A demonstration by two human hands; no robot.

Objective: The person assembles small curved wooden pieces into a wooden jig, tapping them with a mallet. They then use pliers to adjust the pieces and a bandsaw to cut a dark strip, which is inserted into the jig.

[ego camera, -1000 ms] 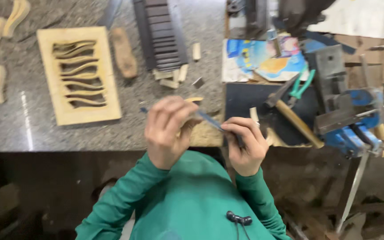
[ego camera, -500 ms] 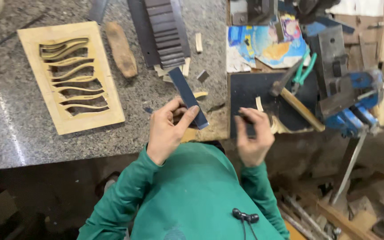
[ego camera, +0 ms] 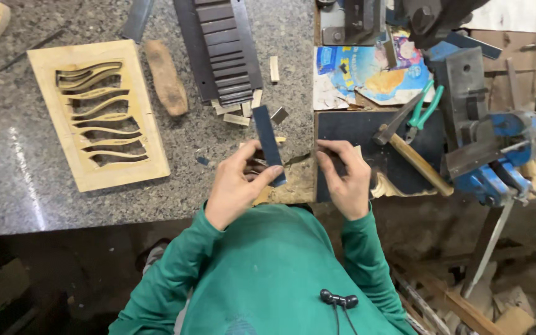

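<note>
My left hand (ego camera: 236, 185) pinches the lower end of a flat dark blue strip (ego camera: 268, 141), which stands tilted above the edge of the granite worktop (ego camera: 44, 198). My right hand (ego camera: 346, 177) is a little to the right, apart from the strip. Its fingers are curled around a small dark piece (ego camera: 333, 162) that is mostly hidden. Both hands hover over a chipped wooden patch at the worktop's front edge, beside a dark board (ego camera: 361, 133).
On the worktop lie a pale wooden panel with wavy cutouts (ego camera: 97, 115), an oval wooden piece (ego camera: 165, 77), a dark slatted panel (ego camera: 221, 46) and small wooden blocks (ego camera: 237, 111). A hammer (ego camera: 407, 152), green-handled pliers (ego camera: 428, 104) and a blue vise (ego camera: 494, 164) are at the right.
The strip was held low between both hands; now only the left hand holds it, raised and tilted. The right hand has drawn away to the right.
</note>
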